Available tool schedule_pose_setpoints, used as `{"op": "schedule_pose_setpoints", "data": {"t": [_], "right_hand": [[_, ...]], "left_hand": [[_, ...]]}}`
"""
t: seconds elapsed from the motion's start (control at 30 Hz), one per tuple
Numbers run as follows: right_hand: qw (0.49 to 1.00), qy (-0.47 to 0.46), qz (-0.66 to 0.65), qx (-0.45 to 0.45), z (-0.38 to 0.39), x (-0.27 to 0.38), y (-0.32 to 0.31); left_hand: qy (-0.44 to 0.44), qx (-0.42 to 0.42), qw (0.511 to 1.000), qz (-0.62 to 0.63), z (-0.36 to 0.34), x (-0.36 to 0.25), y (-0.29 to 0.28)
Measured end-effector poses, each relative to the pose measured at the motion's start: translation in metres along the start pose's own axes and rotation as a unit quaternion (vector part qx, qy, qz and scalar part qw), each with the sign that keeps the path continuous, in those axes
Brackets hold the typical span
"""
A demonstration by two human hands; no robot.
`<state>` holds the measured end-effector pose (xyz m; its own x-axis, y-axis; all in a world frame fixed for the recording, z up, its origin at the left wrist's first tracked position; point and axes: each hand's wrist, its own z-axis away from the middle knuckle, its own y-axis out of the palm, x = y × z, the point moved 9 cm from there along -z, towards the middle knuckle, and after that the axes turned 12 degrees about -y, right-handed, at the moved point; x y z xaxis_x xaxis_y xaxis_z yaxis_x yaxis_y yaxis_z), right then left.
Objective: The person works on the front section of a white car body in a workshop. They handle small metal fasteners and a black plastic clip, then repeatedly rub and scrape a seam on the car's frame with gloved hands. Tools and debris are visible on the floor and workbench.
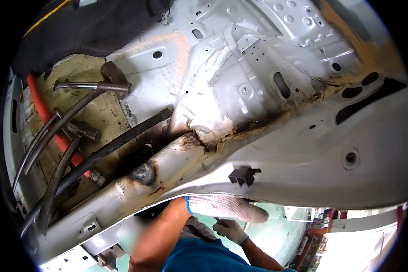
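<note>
1. Black fabric lining (pixel 99 31) with a yellow strip (pixel 47 18) covers the upper left of what we see, lying over a yellowish, dirt-specked sheet (pixel 79 68).
2. On that side we have a red bar (pixel 43 106), a hammer with a shiny handle (pixel 115 79), a second hammer head (pixel 84 130) and a long black bar (pixel 109 149), all slanting across one another.
3. Next to these our eyes meet the silver floor pan (pixel 145 68), pressed with holes and ribs, and below it a pale metal ridge (pixel 172 156) bearing a round scorched patch (pixel 143 173) and brown stains.
4. Near the lower middle, our left hand (pixel 229 208), in a pale knitted glove, lies along the lower edge of the grey side panel (pixel 299 165); we cannot tell whether it grips that edge or only rests there.
5. Just below, our gloved right hand (pixel 233 232) is curled around a slim dark object (pixel 218 221), one end of which sticks out.
6. Above the left glove we find a small black clip (pixel 242 176) on the panel's inner face.
7. Farther right, beyond the panel, we look onto a green room floor (pixel 276 231), cluttered shelving (pixel 313 245) and a bright white area (pixel 358 245).
</note>
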<state>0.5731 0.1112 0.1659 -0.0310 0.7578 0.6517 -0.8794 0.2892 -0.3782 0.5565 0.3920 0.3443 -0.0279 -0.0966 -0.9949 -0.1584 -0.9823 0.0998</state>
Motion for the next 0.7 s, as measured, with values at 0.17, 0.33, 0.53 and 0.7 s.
{"op": "schedule_pose_setpoints", "data": {"t": [0.17,0.33,0.53,0.7], "right_hand": [[1.0,0.011,0.017,0.0,0.0,0.011,0.001],[0.999,-0.023,-0.031,-0.005,0.0,0.007,0.005],[0.997,-0.048,-0.058,-0.01,0.002,-0.009,0.005],[0.996,-0.073,-0.053,-0.011,0.0,-0.02,-0.005]], "left_hand": [[0.053,-0.047,0.994,0.081,0.001,0.009,-0.007],[0.033,-0.232,0.968,-0.086,0.007,-0.03,-0.031],[0.012,-0.24,0.971,-0.02,0.007,-0.046,-0.022],[-0.071,-0.293,0.952,-0.054,0.01,-0.054,-0.028]]}}
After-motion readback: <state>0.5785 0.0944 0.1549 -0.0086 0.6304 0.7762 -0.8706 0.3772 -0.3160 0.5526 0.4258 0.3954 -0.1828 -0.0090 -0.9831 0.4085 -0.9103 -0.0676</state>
